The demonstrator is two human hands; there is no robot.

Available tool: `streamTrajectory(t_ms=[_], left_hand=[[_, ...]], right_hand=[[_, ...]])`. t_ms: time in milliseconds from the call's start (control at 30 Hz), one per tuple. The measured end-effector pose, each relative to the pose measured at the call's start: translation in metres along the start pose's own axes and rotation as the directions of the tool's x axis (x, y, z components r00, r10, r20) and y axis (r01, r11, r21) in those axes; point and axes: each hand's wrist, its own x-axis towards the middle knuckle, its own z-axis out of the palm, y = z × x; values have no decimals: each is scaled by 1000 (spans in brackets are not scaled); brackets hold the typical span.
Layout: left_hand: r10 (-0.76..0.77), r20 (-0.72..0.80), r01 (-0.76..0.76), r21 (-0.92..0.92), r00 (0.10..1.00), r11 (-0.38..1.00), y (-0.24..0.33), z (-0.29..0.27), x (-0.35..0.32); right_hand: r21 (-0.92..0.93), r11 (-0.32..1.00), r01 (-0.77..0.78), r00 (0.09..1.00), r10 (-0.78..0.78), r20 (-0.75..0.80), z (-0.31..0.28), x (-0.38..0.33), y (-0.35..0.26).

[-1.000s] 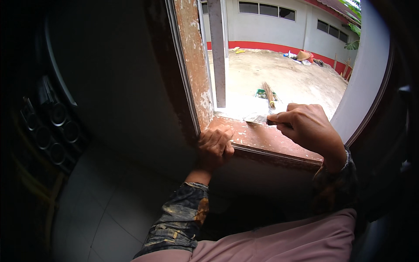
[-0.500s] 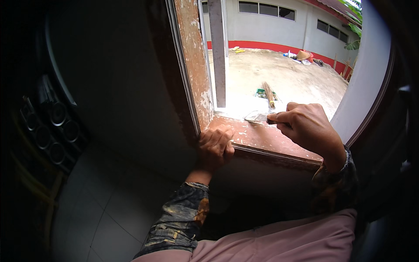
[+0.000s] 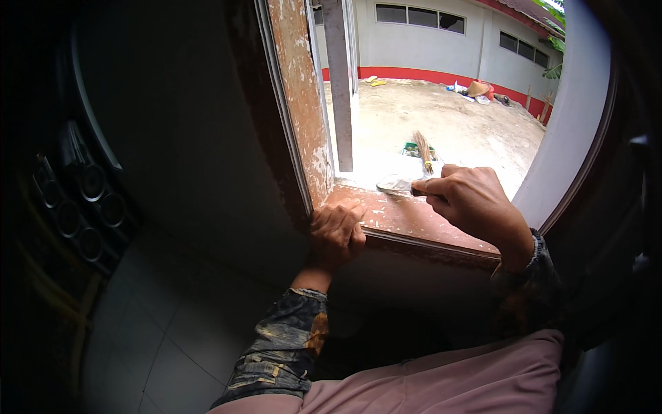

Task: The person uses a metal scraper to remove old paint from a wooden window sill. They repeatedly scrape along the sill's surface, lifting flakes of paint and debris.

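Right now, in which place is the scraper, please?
In the head view, the scraper is a little right of the upper middle, held in the right hand, its blade at the outer edge of the window sill.

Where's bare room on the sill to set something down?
On the sill, the front stretch between left hand and right hand looks free, bar pale flecks. Crowded: the front left corner, under the left hand, and the back edge, at the scraper.
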Motion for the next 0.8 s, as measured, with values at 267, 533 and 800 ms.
streamTrajectory(t_ms=[267,533,800], left_hand=[[-1,9,1,13,1000,1000,1,-1,0],[-2,8,2,10,1000,1000,0,-1,0],[1,19,-1,6,1000,1000,0,-2,-1]], right_hand=[[-12,1000,-15,998,16,57,-6,-1,5],[-5,1000,5,999,-5,38,0,1,3],[-21,999,-38,991,41,127,-5,3,3]])
